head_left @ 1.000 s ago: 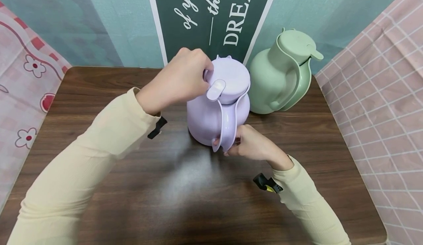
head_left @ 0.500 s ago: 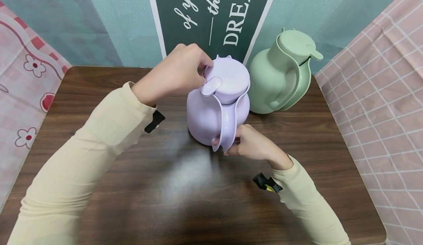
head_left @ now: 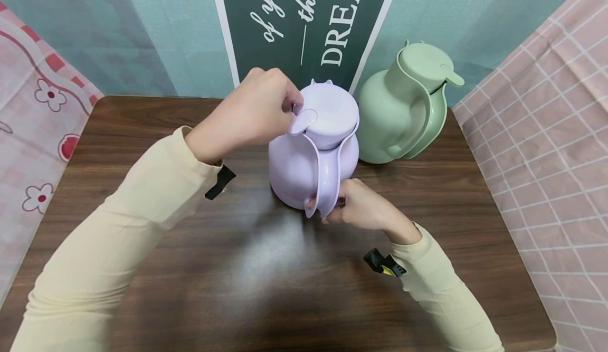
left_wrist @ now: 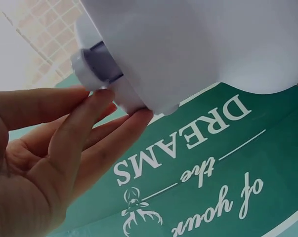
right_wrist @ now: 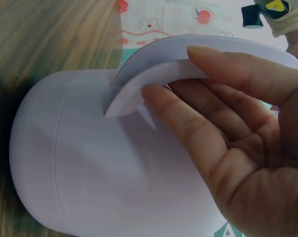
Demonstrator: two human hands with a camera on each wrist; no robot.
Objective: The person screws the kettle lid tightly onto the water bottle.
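A lilac vacuum jug (head_left: pixel 291 164) stands upright on the wooden table. Its round lid (head_left: pixel 332 110) is seated on the neck, with the thumb lever (head_left: pixel 303 122) pointing left of the handle. My left hand (head_left: pixel 256 106) grips the lid's left side beside the lever; in the left wrist view its fingertips pinch the lid's edge below the lever (left_wrist: pixel 87 71). My right hand (head_left: pixel 363 207) holds the lower part of the handle (head_left: pixel 329 180). In the right wrist view, thumb and fingers close around the handle (right_wrist: pixel 161 74), with a fingertip near the jug's body.
A pale green vacuum jug (head_left: pixel 387 104) stands close by on the right at the back. Behind is a dark green lettered panel (head_left: pixel 290 25) on a teal cloth. Patterned cloths flank the table (head_left: pixel 228 288), pink-checked (head_left: pixel 560 130) on the right.
The left hand has moved slightly left, and the lid has turned a little clockwise as seen from above, its lever swinging left. The right hand and the jug's body stay still.
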